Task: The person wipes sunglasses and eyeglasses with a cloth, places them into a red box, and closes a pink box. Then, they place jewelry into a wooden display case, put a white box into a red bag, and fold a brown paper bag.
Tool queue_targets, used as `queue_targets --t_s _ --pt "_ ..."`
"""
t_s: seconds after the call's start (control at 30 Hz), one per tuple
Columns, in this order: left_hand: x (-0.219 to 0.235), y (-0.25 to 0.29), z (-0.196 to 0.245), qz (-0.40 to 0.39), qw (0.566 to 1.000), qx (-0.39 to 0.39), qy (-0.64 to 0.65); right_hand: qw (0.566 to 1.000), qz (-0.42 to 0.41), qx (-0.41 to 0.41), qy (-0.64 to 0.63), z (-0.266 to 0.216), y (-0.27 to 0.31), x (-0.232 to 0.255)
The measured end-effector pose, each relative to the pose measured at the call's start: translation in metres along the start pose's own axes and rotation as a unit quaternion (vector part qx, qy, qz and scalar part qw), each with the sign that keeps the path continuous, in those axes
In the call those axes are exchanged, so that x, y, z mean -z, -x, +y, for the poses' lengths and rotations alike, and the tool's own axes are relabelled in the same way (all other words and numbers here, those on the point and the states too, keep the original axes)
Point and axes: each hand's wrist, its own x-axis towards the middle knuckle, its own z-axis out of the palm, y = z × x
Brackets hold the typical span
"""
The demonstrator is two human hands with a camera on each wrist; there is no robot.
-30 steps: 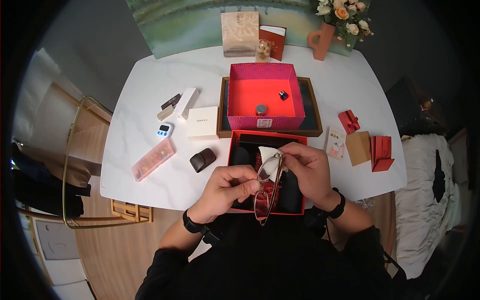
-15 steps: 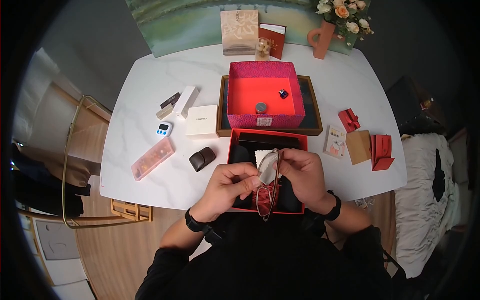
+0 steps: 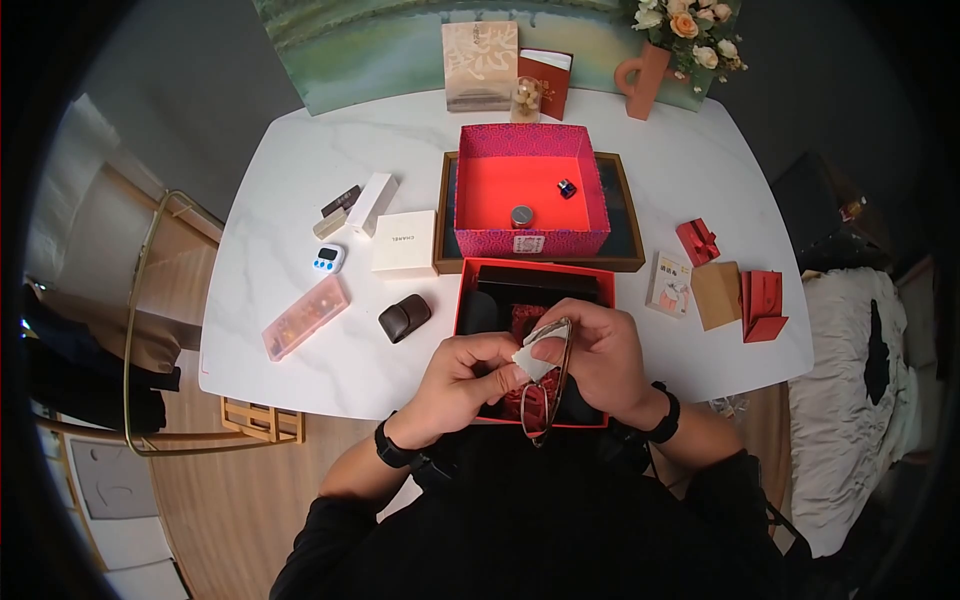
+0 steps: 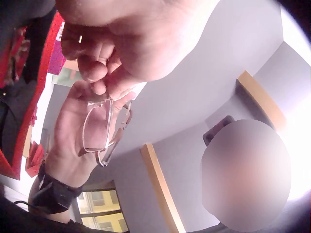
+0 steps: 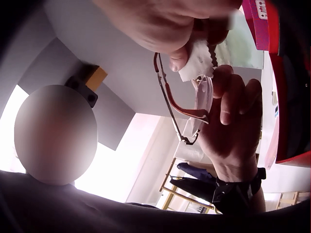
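Note:
A pair of thin-rimmed eyeglasses (image 3: pixel 534 406) hangs between both hands over a red box (image 3: pixel 463 298), one lens lower than the other. My left hand (image 3: pixel 462 388) pinches the glasses near the bridge with thumb and fingers. In the right hand (image 3: pixel 602 358) is a white cleaning cloth (image 3: pixel 537 363), pinched against the upper lens. From the right wrist view, the cloth (image 5: pixel 197 62) shows a zigzag edge, and the brown-tipped temples of the eyeglasses (image 5: pixel 204 99) stand unfolded. Red shredded filler and black items lie inside the box.
Behind the red box, a pink patterned box (image 3: pixel 530 243) holds two small items. Left of it are a white box (image 3: pixel 404 244), a dark brown case (image 3: pixel 405 318), a pink clear case (image 3: pixel 307 318) and a timer (image 3: pixel 327 259). Right are a booklet (image 3: pixel 669 284) and a red bag (image 3: pixel 763 306).
The cloth, earlier spread behind the upper lens, is now bunched lower between the two hands. My right fingers have curled in over the lens, and the glasses have turned slightly.

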Motion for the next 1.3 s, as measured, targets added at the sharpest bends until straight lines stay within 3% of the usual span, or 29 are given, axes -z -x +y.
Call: queue_targets --t_s 0.23,0.4,0.9,1.1,1.3 --pt "0.0022 0.0019 0.0000 0.009 1.000 0.002 -0.010 0.999 -0.019 0.021 0.026 -0.0026 -0.0033 0.0012" --pt "0.0037 0.0013 0.0009 0.016 1.000 0.013 0.000 0.999 -0.021 -0.030 -0.005 -0.0045 -0.0043 0.0026" --pt "-0.0003 0.0003 -0.0031 0.000 0.999 -0.021 -0.032 0.997 -0.002 0.026 0.076 -0.0030 -0.0028 0.0011" --pt "0.0067 -0.0003 -0.0030 0.016 1.000 -0.018 -0.019 0.999 0.002 -0.013 0.038 -0.0031 -0.0036 0.0016" --pt "0.0035 0.0008 -0.0051 0.004 0.999 -0.020 -0.029 0.999 -0.009 0.009 0.033 -0.0012 -0.0007 0.0026"
